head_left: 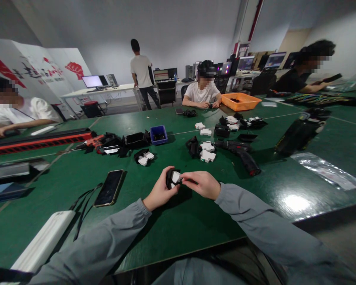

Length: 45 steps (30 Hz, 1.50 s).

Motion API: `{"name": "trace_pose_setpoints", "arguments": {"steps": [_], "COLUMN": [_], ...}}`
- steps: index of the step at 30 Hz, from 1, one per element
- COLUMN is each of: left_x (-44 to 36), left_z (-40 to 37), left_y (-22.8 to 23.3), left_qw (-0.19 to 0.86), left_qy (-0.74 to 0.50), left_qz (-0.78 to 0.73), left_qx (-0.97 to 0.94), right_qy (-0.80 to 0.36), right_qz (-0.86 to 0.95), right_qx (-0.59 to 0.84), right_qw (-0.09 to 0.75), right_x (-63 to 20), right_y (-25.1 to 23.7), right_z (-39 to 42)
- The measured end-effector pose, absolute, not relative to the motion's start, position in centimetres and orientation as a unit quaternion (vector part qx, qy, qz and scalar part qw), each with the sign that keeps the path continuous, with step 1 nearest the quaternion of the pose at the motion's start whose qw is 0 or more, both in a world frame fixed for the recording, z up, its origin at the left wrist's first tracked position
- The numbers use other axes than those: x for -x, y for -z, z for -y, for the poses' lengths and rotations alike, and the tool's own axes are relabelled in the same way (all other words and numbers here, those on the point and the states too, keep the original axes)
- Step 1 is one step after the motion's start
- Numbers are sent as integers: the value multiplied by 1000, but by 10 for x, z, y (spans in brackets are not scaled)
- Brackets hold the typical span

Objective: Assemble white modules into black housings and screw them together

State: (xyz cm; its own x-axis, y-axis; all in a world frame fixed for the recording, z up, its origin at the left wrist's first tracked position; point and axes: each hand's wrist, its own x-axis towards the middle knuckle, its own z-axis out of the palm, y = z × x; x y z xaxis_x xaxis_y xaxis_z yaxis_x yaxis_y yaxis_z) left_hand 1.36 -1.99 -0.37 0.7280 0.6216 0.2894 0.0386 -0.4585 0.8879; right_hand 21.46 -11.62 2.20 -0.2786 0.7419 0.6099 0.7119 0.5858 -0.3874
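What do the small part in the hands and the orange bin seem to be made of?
Part: probably moulded plastic, a black shell with a matt white insert; too small to be sure. The left hand grips it and the right hand touches it. Bin: likely plastic, with uniform orange colour and smooth thin walls.

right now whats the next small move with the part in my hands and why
Probably press the two pieces together: your left hand cups the small black and white part, and your right hand pinches its side, both raised above the green table.

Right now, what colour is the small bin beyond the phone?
Blue. The small bin sits on the green table, clearest in the head view.
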Motion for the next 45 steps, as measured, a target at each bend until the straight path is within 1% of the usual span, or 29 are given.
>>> {"name": "trace_pose_setpoints", "arguments": {"steps": [7, 14, 17, 21, 25, 30, 33, 35, 38, 40, 42, 44, 45], "left_x": [-12, -11, -11, -12, -12, -14, -14, -14, -13, -13, -13, -12, -12], "left_z": [19, 20, 20, 20, 22, 23, 24, 24, 24, 23, 23, 22, 22], "left_y": [9, 9, 10, 10, 7, 4, 2, 0, -2, -2, -2, -2, -2], "left_qw": [456, 405, 390, 387, 387, 378, 393, 408, 433, 445, 451, 452, 453], "left_qy": [-311, -317, -318, -317, -312, -311, -308, -307, -304, -300, -297, -296, -296], "left_qz": [-194, -190, -187, -195, -201, -224, -225, -228, -240, -245, -242, -236, -233], "left_qx": [-811, -836, -844, -844, -844, -843, -837, -829, -814, -808, -806, -808, -808], "right_qy": [-45, 45, 56, 39, 23, -65, -66, -19, 97, 170, 221, 221, 187], "right_qz": [812, 838, 837, 824, 786, 718, 714, 727, 704, 624, 527, 417, 363], "right_qx": [454, 448, 454, 470, 526, 598, 606, 607, 649, 724, 801, 874, 908], "right_qw": [363, 309, 301, 312, 325, 349, 343, 320, 272, 241, 179, 115, 93], "right_x": [-206, -207, -205, -200, -195, -191, -194, -204, -238, -274, -316, -359, -378], "right_y": [-22, -21, -22, -26, -26, -20, -22, -27, -39, -46, -50, -51, -50], "right_z": [119, 118, 118, 121, 122, 119, 118, 118, 119, 124, 130, 137, 141]}}
